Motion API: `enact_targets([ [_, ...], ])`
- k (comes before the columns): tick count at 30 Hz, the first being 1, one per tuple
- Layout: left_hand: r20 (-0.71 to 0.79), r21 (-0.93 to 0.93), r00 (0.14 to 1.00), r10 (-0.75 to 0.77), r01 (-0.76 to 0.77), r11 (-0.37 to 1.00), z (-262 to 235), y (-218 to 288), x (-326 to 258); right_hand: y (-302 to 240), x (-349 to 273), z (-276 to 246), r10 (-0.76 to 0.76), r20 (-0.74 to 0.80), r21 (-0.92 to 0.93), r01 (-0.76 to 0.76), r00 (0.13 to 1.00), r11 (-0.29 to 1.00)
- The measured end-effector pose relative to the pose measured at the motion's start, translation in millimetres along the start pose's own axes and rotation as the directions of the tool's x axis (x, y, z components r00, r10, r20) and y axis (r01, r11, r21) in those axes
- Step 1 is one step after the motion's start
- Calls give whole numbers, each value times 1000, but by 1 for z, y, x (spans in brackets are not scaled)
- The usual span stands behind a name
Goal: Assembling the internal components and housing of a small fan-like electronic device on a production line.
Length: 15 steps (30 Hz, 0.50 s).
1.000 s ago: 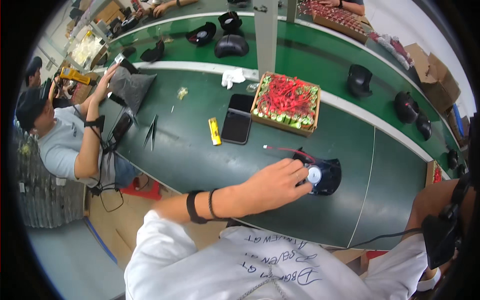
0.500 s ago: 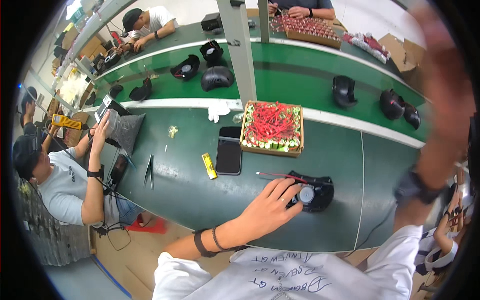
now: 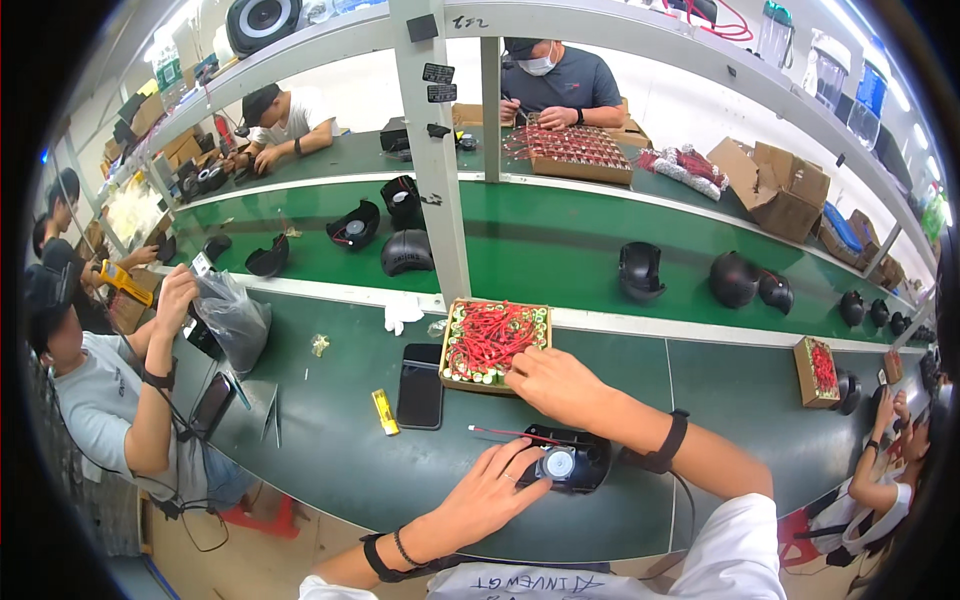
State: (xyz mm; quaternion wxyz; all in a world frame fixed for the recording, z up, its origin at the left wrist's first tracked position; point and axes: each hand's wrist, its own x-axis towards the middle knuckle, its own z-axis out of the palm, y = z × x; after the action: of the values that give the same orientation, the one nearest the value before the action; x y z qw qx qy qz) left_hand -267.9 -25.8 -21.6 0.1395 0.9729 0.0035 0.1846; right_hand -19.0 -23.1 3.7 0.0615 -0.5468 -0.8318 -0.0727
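Housing (image 3: 593,468), black and open, lies on the bench (image 3: 325,420) in front of the person, with a round speaker (image 3: 558,463) face up in it. A red lead (image 3: 505,434) runs left from its far edge, loose on the bench. The left hand (image 3: 495,490) grasps the left end, thumb and fingers close about it beside the speaker. The right hand (image 3: 562,388) is at the near right corner of the box (image 3: 477,387) of wired cells (image 3: 462,373), fingers bent downward; whether they hold a cell cannot be told.

Assessment: the shell is probably light, stiff plastic, smooth enough to slide on the bench. The speaker face and thin lead are judged the fragile parts. Recommended hold is the rigid rim at either end, clear of both.
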Motion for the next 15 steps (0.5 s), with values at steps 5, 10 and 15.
enact_targets([
  [5, 12, 11, 1000, -11, 11, 1000, 3, -1, 1, -11, -7, 1, 52, -64, -175, -62, 997, 983],
  [10, 4, -1, 1000, -14, 14, 1000, 4, 0, -2, -30, -3, 15, 131, -55, -330, -142, 990, 933],
  [15, -10, 4, 1000, -25, 25, 1000, 4, -6, -2, 0, 4, 18, 256, 25, -42, -255, 966, 966],
])
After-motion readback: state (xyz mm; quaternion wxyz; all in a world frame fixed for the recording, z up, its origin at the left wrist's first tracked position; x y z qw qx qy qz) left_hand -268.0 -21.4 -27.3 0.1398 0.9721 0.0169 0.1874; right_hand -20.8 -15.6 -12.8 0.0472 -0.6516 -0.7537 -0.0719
